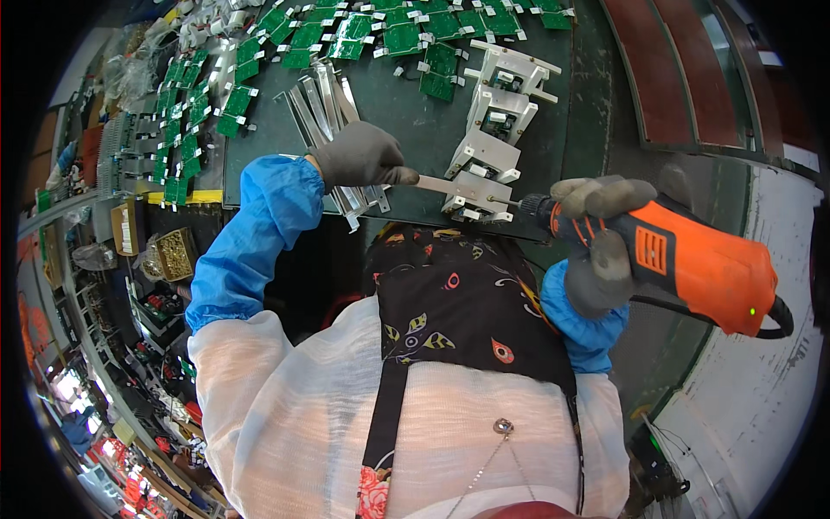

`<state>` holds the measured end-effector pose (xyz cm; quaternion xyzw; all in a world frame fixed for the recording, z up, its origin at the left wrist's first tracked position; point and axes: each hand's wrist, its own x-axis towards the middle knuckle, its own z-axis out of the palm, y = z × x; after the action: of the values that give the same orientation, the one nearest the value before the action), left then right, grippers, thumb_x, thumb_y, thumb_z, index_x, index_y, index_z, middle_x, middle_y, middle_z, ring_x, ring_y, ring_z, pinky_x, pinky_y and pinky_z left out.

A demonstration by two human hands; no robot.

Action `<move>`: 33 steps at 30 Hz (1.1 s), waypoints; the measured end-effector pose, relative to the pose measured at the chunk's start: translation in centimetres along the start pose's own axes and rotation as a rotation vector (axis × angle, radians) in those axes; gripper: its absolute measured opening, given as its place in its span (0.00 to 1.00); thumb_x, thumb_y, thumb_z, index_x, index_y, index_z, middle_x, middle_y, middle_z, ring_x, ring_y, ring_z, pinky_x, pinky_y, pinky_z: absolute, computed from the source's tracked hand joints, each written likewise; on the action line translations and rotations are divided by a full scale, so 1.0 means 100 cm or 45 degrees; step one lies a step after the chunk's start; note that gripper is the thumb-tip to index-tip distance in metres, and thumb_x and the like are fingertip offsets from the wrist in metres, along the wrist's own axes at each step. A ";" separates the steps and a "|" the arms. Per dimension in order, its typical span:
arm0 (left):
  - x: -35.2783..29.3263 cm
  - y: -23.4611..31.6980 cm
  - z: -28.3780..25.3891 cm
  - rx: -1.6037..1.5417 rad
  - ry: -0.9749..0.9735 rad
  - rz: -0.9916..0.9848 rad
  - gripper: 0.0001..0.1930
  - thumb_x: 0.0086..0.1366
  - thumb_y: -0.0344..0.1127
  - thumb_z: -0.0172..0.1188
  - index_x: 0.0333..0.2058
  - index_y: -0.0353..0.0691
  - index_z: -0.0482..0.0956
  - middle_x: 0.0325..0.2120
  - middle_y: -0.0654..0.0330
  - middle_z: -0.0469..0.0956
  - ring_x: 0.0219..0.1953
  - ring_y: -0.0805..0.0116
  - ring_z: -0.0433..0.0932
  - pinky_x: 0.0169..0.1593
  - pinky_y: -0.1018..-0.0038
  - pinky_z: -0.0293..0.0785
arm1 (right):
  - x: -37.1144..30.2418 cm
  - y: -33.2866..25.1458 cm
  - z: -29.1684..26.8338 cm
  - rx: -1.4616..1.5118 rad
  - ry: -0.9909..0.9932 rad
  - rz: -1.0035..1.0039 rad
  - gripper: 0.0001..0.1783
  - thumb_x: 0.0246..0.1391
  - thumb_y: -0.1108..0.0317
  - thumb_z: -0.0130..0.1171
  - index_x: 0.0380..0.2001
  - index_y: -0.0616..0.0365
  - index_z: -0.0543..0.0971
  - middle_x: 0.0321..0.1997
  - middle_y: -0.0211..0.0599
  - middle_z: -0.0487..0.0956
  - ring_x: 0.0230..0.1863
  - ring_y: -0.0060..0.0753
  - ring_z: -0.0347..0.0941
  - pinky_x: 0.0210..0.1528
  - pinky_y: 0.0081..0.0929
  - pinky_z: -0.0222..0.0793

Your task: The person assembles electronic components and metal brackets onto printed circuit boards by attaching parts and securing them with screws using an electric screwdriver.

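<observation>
My left hand (363, 157), in a grey glove, is closed on one end of a flat metal strip (435, 183). The strip's other end meets the nearest white block assembly (477, 190) at the table's front edge. An orange electric screwdriver (705, 259) lies sideways in my right hand (605, 227), the gloved fingers wrapped round its dark front part. Its thin bit (504, 201) points left and reaches the right side of that assembly. Whether the tip sits in a screw is too small to tell. More white block assemblies (501, 117) stand in a column behind.
Loose metal strips (313, 105) lie behind and below my left hand. Green circuit boards (402, 39) with white connectors cover the table's far side and left. A box of small brass-coloured parts (175, 255) stands at left. Reddish-brown panels (705, 73) are at the far right.
</observation>
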<state>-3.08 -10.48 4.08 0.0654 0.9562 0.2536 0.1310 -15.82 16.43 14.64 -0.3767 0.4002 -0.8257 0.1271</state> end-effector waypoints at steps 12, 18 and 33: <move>0.004 0.003 -0.006 0.005 -0.014 0.018 0.26 0.59 0.56 0.56 0.15 0.38 0.77 0.15 0.55 0.71 0.21 0.51 0.74 0.24 0.60 0.68 | 0.010 0.019 0.019 -0.146 0.045 0.089 0.23 0.51 0.75 0.60 0.50 0.67 0.67 0.33 0.44 0.76 0.30 0.40 0.76 0.36 0.43 0.76; 0.005 0.003 -0.007 -0.020 -0.027 0.013 0.26 0.59 0.56 0.57 0.14 0.38 0.76 0.14 0.54 0.71 0.21 0.50 0.73 0.24 0.60 0.68 | 0.003 0.031 0.004 -0.121 -0.052 0.249 0.13 0.52 0.72 0.62 0.38 0.66 0.71 0.29 0.38 0.73 0.27 0.32 0.73 0.29 0.32 0.72; 0.008 0.004 -0.010 -0.017 -0.074 -0.013 0.26 0.59 0.57 0.55 0.14 0.39 0.77 0.14 0.53 0.71 0.21 0.48 0.72 0.25 0.58 0.67 | 0.011 0.022 0.019 -0.321 -0.068 0.265 0.36 0.36 0.87 0.55 0.54 0.72 0.59 0.26 0.38 0.78 0.30 0.28 0.77 0.38 0.25 0.75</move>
<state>-4.11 -10.49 4.94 0.0671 0.9506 0.2572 0.1605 -15.37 13.36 14.32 -0.3679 0.5340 -0.7411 0.1743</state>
